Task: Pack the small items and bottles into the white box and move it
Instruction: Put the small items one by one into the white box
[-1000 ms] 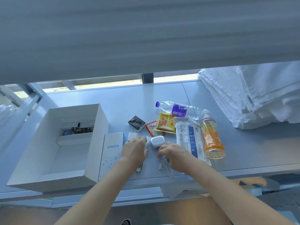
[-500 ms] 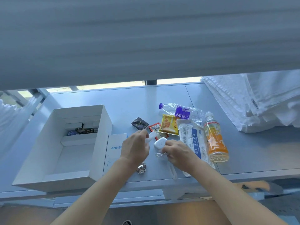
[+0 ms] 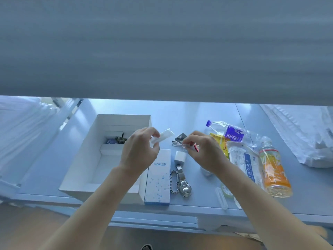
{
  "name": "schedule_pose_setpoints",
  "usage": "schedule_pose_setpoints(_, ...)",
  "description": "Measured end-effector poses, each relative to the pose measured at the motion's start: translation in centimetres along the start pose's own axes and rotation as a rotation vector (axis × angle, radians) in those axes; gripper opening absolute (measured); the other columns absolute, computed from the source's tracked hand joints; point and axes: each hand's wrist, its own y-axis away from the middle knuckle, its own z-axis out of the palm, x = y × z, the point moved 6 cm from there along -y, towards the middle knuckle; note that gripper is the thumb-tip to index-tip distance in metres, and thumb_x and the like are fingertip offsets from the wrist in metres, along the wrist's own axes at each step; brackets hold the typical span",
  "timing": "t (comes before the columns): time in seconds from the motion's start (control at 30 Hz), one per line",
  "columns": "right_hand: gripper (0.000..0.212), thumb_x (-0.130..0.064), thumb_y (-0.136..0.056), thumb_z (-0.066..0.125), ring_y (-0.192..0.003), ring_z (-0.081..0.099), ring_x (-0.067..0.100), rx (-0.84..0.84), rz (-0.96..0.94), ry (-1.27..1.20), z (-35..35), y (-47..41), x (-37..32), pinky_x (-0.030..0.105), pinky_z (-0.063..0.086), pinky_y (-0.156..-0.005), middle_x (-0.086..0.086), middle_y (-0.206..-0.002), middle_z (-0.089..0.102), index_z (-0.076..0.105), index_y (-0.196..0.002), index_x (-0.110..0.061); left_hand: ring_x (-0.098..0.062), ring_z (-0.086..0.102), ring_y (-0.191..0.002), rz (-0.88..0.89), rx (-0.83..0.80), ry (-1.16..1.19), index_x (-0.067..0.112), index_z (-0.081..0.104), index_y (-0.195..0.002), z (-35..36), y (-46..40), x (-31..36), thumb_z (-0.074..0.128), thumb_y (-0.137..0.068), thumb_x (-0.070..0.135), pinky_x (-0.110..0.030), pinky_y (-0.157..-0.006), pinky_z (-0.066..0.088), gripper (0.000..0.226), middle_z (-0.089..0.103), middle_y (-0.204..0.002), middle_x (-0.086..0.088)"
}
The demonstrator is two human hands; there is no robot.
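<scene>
— On the pale table [image 3: 189, 110], what sits around the hands?

— Left of them the white box [image 3: 86, 165] stands open, a few small dark things in its far compartment, its near part bare; the Anker carton [image 3: 158, 177] lies flat just beside the box's right wall; a white charger plug [image 3: 180, 158] lies next to the carton, and a metal watch [image 3: 182, 184] with a chain bracelet [image 3: 173, 181] lies nearer the table edge.

— And the hands?

— Both are raised above the table; the left hand [image 3: 139, 150] pinches a small white packet [image 3: 163, 137] over the box's right wall; the right hand [image 3: 205, 150] is closed on a thin white cable [image 3: 177, 144], hiding part of what lies under it.

— The bottles?

— Right of the hands, both lying down: the water bottle [image 3: 232, 132] with a purple label at the back; the orange drink bottle [image 3: 273, 168] nearer; a yellow sachet [image 3: 220, 141] and a clear mask pack [image 3: 246, 163] between; folded white cloth [image 3: 302, 134] at far right.
</scene>
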Motion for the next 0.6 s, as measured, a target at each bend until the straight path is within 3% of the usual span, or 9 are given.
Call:
schedule_pose_setpoints(0.2,0.013,-0.007,-0.088,0.076,-0.081,0.065,0.008,-0.013,-0.054,-0.027,3.3,-4.5,-4.7,0.025,0.05,-0.075,-0.009,-0.092,0.067,0.078,-0.096,-0.017,-0.014,0.057,-0.077,-0.085,0.043,-0.032,0.029,0.067,-0.093,-4.3,0.0,-7.5,0.075,-0.078,0.015,-0.029,-0.065,0.048,0.022,0.058,-0.083,0.019)
schedule_pose_setpoints(0.4,0.01,-0.011,-0.089,0.075,-0.082,0.062,0.011,-0.044,-0.122,0.032,6.8,-8.9,-9.0,0.029,0.051,-0.078,-0.01,-0.089,0.066,0.076,-0.094,-0.02,-0.021,0.062,-0.082,-0.051,0.001,-0.118,0.024,0.07,-0.095,-6.7,-0.8,-13.0,0.075,-0.076,0.007,-0.029,-0.065,0.045,0.026,0.067,-0.086,0.011)
schedule_pose_setpoints(0.6,0.015,-0.009,-0.085,0.072,-0.074,0.056,0.012,-0.184,-0.101,0.177,11.1,-12.9,-10.3,0.026,0.041,-0.07,-0.017,-0.081,0.06,0.077,-0.088,-0.022,-0.024,0.065,-0.1,0.008,-0.089,-0.194,0.02,0.073,-0.096,-6.5,-1.9,-16.3,0.079,-0.074,0.008,-0.042,-0.098,0.042,0.025,0.075,-0.093,0.004)
